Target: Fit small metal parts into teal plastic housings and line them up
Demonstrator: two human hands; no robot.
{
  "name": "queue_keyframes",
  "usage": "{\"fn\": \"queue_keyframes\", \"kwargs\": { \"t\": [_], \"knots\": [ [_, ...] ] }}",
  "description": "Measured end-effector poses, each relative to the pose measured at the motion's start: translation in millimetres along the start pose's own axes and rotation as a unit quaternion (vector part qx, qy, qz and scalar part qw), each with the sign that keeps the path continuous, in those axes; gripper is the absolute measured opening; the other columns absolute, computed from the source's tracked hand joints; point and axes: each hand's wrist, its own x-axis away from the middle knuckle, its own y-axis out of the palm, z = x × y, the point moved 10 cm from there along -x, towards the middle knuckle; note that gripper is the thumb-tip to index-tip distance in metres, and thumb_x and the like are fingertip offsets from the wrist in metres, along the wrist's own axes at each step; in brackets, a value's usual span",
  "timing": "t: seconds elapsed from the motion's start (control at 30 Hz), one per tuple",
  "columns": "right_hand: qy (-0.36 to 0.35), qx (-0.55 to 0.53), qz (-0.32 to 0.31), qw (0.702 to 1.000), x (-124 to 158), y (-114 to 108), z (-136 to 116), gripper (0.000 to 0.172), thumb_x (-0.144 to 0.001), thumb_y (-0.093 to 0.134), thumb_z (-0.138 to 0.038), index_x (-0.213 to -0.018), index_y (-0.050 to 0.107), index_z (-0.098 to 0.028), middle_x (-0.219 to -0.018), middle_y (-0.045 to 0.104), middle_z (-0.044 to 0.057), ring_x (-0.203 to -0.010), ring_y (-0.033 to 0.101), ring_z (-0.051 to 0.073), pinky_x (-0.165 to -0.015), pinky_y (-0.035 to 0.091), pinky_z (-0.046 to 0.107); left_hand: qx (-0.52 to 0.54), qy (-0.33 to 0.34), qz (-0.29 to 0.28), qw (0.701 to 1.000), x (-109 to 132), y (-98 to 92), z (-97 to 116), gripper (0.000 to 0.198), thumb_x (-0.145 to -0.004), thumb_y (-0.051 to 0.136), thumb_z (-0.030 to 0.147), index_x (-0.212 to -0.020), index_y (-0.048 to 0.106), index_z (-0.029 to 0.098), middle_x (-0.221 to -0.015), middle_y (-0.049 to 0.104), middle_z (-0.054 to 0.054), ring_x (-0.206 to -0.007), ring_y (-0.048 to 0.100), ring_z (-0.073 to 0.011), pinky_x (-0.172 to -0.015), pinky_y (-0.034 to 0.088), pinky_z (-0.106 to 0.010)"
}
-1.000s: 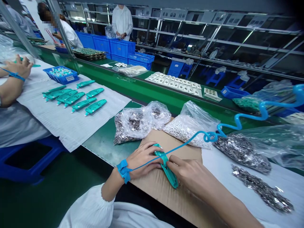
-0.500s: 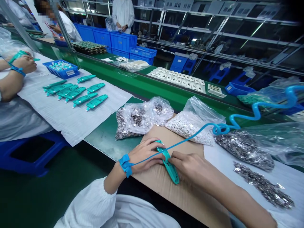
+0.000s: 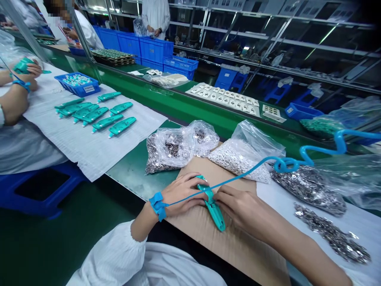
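Note:
A long teal plastic housing (image 3: 214, 214) lies slanted on a sheet of brown cardboard (image 3: 238, 254), its hollow inner side facing up. My left hand (image 3: 184, 193), with a blue strap around the wrist, grips the far part of the housing, fingers over its left edge. From the right, my right hand (image 3: 238, 202) reaches in with fingers pinched together at the middle of the housing. Whatever is between those fingertips is too small or hidden to make out. A blue coiled cord (image 3: 247, 171) runs from the wrist strap across the housing and off to the right.
Bags of small metal parts (image 3: 171, 149) and a bag of white pieces (image 3: 242, 159) stand behind the cardboard. Loose metal parts (image 3: 333, 234) lie at right. Several teal housings (image 3: 122, 126) and a blue bin (image 3: 77, 84) sit at left beside a co-worker's hands (image 3: 25, 75).
My right hand's fingers have shifted slightly at the housing's right side. The cord's coils at right hang lower. My left hand and the housing have stayed in place.

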Motion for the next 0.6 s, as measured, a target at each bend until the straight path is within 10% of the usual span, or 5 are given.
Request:
{"fn": "queue_keyframes", "kwargs": {
  "t": [0.2, 0.37, 0.6],
  "knots": [
    [0.176, 0.025, 0.000, 0.984, 33.6, -27.4, 42.0, 0.033, -0.101, 0.036, -0.033, -0.100, 0.067, -0.021, -0.092, 0.066, 0.007, -0.070, 0.067, 0.021, -0.058, 0.045, 0.032, 0.019, 0.013, 0.027, 0.999, 1.3, -4.4, 2.8, 0.021, -0.100, 0.052, 0.034, -0.108, 0.070, 0.027, -0.138, 0.058, -0.004, -0.140, 0.039, -0.0280, -0.115, 0.039, -0.044],
    [0.485, 0.058, -0.036, 0.872, 161.0, -28.7, 135.8, 0.033, -0.095, 0.044, -0.037, -0.106, 0.071, -0.021, -0.097, 0.070, 0.011, -0.075, 0.069, 0.028, -0.057, 0.043, 0.035, 0.020, -0.004, 0.063, 0.998, -1.4, -9.2, -7.7, 0.025, -0.102, 0.047, 0.033, -0.109, 0.071, 0.031, -0.136, 0.060, -0.002, -0.136, 0.042, -0.0291, -0.109, 0.045, -0.050],
    [0.542, 0.010, 0.003, 0.840, 246.3, 8.7, 163.3, 0.029, -0.091, 0.048, -0.039, -0.103, 0.069, -0.022, -0.106, 0.072, 0.009, -0.092, 0.069, 0.027, -0.078, 0.051, 0.038, 0.005, -0.002, 0.030, 1.000, -0.4, -2.4, -17.2, 0.029, -0.103, 0.044, 0.032, -0.118, 0.069, 0.035, -0.144, 0.053, 0.000, -0.141, 0.035, -0.0292, -0.111, 0.043, -0.051]
  ]
}}
